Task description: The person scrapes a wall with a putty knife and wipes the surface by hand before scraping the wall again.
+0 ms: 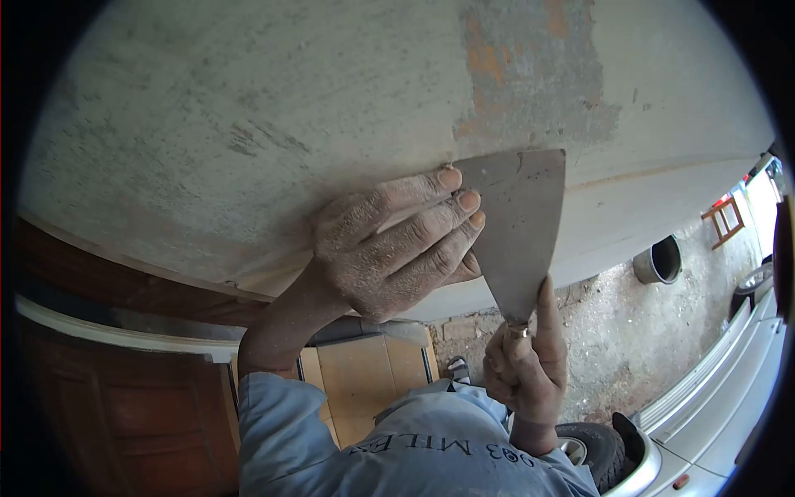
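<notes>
My right hand [530, 369] clasped the scraper [523, 219], blade up before the pale surface [248, 91]. My left hand [389, 248], fingers outstretched, met the blade's edge; whether pinching, I couldn't tell. I seemed to be bracing it; the next move wanted steadiness.

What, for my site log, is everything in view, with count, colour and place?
Scraper: 1, grey, right of centre
Curved panel: 1, whitish, across top
Worn patch: 1, grey-orange, on panel
Bucket: 1, dark grey, right
Wooden frame: 1, brown, far right
Vehicle: 1, silvery, lower right
Wheels: 2, dark, right side
Door: 1, red-brown, lower left
Panelled surface: 1, tan, lower centre
Floor: 1, grey, lower right
Shirt: 1, light blue, bottom centre
Foot: 1, dark footwear, lower centre
Left hand: 1, dusty, over scraper edge
Right hand: 1, dusty, gripping scraper
</notes>
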The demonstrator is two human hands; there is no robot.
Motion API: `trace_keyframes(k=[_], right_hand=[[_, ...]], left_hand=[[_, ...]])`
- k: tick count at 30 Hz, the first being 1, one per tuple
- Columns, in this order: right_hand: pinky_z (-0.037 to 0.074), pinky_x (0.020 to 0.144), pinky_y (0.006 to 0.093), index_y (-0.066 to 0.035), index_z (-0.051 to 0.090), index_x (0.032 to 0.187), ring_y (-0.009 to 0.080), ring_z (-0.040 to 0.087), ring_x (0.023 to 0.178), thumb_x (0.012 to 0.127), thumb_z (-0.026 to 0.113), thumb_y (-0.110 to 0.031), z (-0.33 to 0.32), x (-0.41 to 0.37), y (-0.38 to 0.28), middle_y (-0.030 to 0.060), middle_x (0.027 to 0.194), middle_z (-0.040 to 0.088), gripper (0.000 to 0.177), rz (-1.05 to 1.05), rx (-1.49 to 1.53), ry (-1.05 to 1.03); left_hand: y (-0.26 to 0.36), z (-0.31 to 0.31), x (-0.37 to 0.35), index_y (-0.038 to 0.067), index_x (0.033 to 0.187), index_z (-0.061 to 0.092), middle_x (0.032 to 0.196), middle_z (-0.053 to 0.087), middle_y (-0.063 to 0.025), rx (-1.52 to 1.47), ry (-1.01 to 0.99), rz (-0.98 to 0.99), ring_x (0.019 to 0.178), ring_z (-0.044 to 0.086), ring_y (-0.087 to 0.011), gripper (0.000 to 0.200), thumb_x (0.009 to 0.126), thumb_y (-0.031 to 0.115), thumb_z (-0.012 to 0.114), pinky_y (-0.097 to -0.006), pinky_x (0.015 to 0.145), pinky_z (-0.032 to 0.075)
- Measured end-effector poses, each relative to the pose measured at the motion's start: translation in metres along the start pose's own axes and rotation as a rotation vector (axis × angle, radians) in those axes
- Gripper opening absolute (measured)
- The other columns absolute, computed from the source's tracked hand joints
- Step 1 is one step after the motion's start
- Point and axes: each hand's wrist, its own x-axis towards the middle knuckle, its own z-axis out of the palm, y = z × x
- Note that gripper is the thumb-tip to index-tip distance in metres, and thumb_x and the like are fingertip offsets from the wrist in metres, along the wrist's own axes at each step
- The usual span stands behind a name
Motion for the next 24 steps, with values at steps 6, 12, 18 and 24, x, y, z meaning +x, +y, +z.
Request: trace_keyframes(k=[6,12,18,24], right_hand=[[0.029,0.039,0.0177,-0.009,0.0,0.143,0.0039,0.031,0.045,0.094,0.039,-0.012,-0.001,-0.001,0.001,0.0021,0.064,0.039,0.063,-0.002,-0.017,0.013],[0.03,0.039,0.0173,-0.01,0.0,0.143,0.004,0.031,0.045,0.094,0.038,-0.012,-0.002,0.003,0.004,0.0019,0.064,0.039,0.062,-0.009,-0.002,-0.009],[0.025,0.034,0.0156,-0.011,0.005,0.143,0.003,0.028,0.043,0.091,0.045,-0.013,0.007,0.01,0.006,0.0023,0.062,0.038,0.065,-0.062,0.015,0.034],[0.025,0.035,0.0157,-0.007,0.004,0.143,0.0028,0.027,0.042,0.092,0.045,-0.014,0.0,0.005,0.008,0.0007,0.063,0.036,0.065,-0.058,0.023,0.045]], left_hand=[[0.0,0.003,0.001,0.007,0.082,0.068,0.085,0.067,-0.0024,-0.064,0.044,-0.023,0.087,0.064,-0.0172,0.021,0.068,0.023,0.068,-0.0235,0.072,0.053],[-0.003,0.001,0.003,0.007,0.083,0.068,0.086,0.067,-0.0025,-0.023,0.058,-0.014,0.087,0.064,-0.0177,0.021,0.069,0.024,0.067,-0.0241,0.072,0.053],[-0.003,0.005,0.0,0.008,0.084,0.068,0.087,0.067,-0.0035,0.0,0.122,-0.021,0.089,0.064,-0.0176,0.022,0.069,0.024,0.068,-0.0231,0.073,0.052],[-0.002,0.006,-0.003,0.008,0.083,0.068,0.087,0.067,-0.0032,0.001,0.051,0.012,0.091,0.063,-0.0176,0.022,0.068,0.024,0.069,-0.0241,0.073,0.052]])
